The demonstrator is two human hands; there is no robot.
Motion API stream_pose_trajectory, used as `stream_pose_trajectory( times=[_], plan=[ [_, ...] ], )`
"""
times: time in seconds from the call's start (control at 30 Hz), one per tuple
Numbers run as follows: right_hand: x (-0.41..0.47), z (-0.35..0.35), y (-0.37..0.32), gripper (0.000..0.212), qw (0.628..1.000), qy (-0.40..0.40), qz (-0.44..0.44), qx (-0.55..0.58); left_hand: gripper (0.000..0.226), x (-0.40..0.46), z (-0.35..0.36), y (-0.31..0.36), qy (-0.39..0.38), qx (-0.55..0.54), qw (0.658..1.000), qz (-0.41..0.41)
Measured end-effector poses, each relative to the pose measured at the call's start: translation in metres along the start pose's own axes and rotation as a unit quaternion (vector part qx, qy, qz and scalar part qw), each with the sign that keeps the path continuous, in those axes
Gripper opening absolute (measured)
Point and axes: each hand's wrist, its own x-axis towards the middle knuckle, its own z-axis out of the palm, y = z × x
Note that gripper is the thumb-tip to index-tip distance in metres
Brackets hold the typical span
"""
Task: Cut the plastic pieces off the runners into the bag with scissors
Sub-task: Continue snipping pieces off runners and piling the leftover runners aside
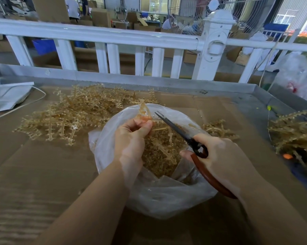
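A clear plastic bag (167,200) lies open at the centre of the table, holding many small amber plastic pieces (159,152). My left hand (133,138) hovers over the bag's far side and pinches an amber runner (144,111) that sticks up from its fingers. My right hand (218,158) grips scissors (177,129) with red-brown handles. The dark blades point up and left toward the runner, with the tips slightly apart just right of it.
A big heap of amber runners (69,114) lies on the cardboard-covered table (34,174) behind and left of the bag. More runners (294,131) lie at the right. A white railing (114,38) borders the far edge. A plastic bag (297,76) sits far right.
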Motion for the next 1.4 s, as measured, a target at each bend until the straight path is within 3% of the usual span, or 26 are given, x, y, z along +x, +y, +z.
stream_pose_trajectory(
  times=[0.27, 0.73, 1.03, 1.17, 1.27, 1.4],
  plan=[
    [0.002, -0.006, -0.003, 0.032, 0.999, 0.005, -0.009, -0.039, 0.041, 0.002, -0.001, 0.000, 0.003, -0.009, 1.000, -0.004],
    [0.002, -0.002, -0.001, 0.044, 1.000, 0.013, -0.022, -0.015, 0.049, 0.000, -0.003, -0.002, -0.017, 0.038, 0.999, -0.005],
    [0.003, 0.003, 0.003, 0.029, 0.999, -0.020, -0.014, 0.033, 0.040, 0.002, -0.001, -0.004, 0.013, 0.027, 0.998, -0.046],
    [0.002, 0.005, 0.007, 0.048, 0.996, -0.025, -0.006, 0.085, 0.036, 0.004, 0.000, -0.005, 0.013, -0.033, 0.996, -0.077],
    [0.003, 0.004, 0.009, 0.048, 0.992, 0.007, 0.003, 0.129, 0.033, 0.005, -0.002, -0.005, -0.020, -0.059, 0.995, -0.083],
    [0.005, 0.000, 0.007, 0.056, 0.983, -0.051, 0.006, 0.178, 0.028, 0.004, -0.003, -0.005, -0.047, -0.043, 0.996, -0.069]
  ],
)
